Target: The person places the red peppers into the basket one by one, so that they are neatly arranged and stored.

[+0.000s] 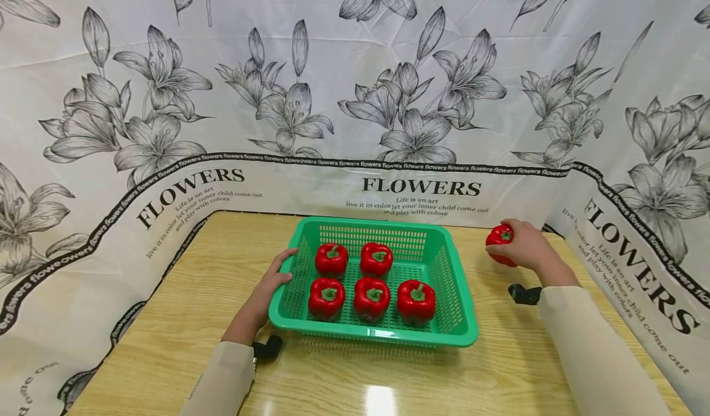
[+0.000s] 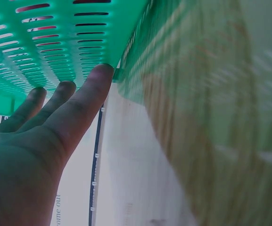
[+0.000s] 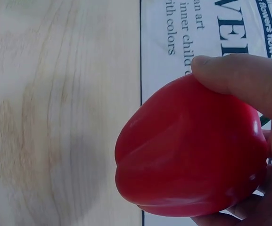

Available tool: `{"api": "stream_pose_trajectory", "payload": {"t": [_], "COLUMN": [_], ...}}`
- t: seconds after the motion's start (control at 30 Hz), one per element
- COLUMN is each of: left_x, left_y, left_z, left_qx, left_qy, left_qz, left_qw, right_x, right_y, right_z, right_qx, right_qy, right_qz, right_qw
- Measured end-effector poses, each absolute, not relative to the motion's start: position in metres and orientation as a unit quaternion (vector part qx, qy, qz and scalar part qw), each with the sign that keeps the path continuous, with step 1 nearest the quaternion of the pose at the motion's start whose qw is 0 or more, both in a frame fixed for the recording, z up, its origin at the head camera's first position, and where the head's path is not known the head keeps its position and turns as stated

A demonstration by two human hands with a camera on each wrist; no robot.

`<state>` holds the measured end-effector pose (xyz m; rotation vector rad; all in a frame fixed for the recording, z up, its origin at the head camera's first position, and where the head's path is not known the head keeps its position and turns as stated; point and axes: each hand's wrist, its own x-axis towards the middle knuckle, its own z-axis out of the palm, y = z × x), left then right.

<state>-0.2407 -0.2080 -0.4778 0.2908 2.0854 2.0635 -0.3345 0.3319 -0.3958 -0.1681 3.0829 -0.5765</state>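
My right hand (image 1: pixel 527 246) grips a red bell pepper (image 1: pixel 501 243) near the table's far right corner. In the right wrist view, the thumb lies along one side of that pepper (image 3: pixel 187 150) and the fingers are partly hidden behind it. A green plastic basket (image 1: pixel 463 305) stands mid-table with several red bell peppers upright inside, green stems up. My left hand (image 1: pixel 266 289) rests at the basket's left side, thumb and a fingertip over the rim. From the left wrist, straight fingers (image 2: pixel 79 110) touch the slotted outer wall; the thumb is out of that view.
Light wood table (image 1: pixel 194 293) surrounds the basket. White cloth (image 1: pixel 310 188) printed with flowers and lettering stands along the back and both sides, close behind the held pepper. Black wrist devices (image 1: pixel 269 347) show beside both cuffs.
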Motion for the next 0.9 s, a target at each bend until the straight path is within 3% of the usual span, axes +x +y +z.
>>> {"api": "stream_pose_trajectory", "payload": {"t": [0.9], "left_x": [-0.239], "left_y": [-0.206], "left_z": [-0.476], "left_qx": [0.095], "left_qy": [0.710], "left_qz": [0.692], "left_qw": [0.092], "right_x": [-0.317], "right_y": [0.300], "right_z": [-0.370], "right_qx": [-0.094], "right_qy": [0.977], "right_qz": [-0.191], "right_qw": [-0.017]}}
